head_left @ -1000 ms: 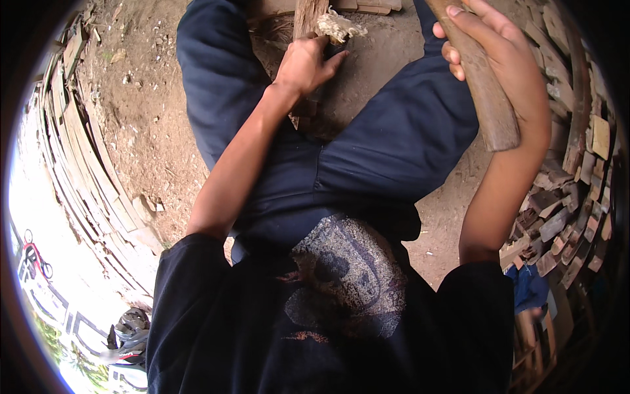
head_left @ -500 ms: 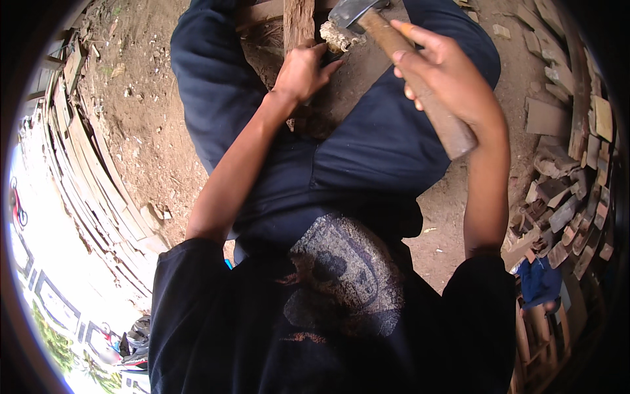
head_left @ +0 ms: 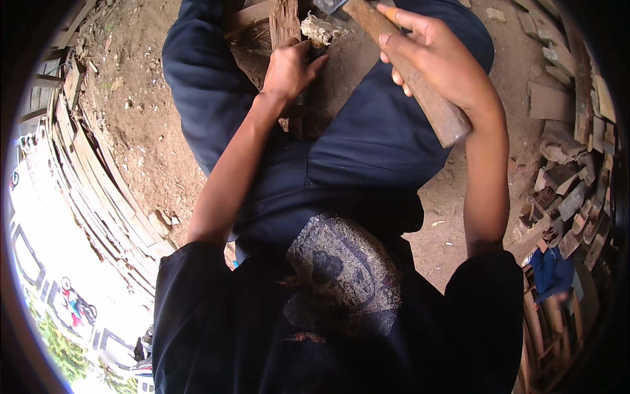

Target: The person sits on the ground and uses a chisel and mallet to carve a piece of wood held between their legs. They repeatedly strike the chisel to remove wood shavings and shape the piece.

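My right hand (head_left: 430, 59) is wrapped round the wooden handle of a hammer (head_left: 430, 98), raised over my right thigh. The hammer's dark metal head is partly cut off by the top edge. Between my knees, my left hand (head_left: 289, 71) is closed at the near end of a rough, splintered piece of wood (head_left: 283, 23). A dark thing shows beneath its thumb, but the fingers hide what they grip. Just right of the wood lies a pale, frayed, fibrous lump (head_left: 321, 29).
My legs in dark trousers (head_left: 216, 105) spread either side of the work. Bare earth (head_left: 141, 125) lies around me. Stacked planks (head_left: 111, 190) run along the left; wood offcuts (head_left: 571, 197) pile up at the right, near a blue cloth (head_left: 551, 272). A motorbike with a rider (head_left: 79, 307) shows at far left.
The view has shifted slightly. The hammer has moved a little up and left, its head now further out of view. My left hand keeps its place at the wood. A motorbike shows lower at far left.
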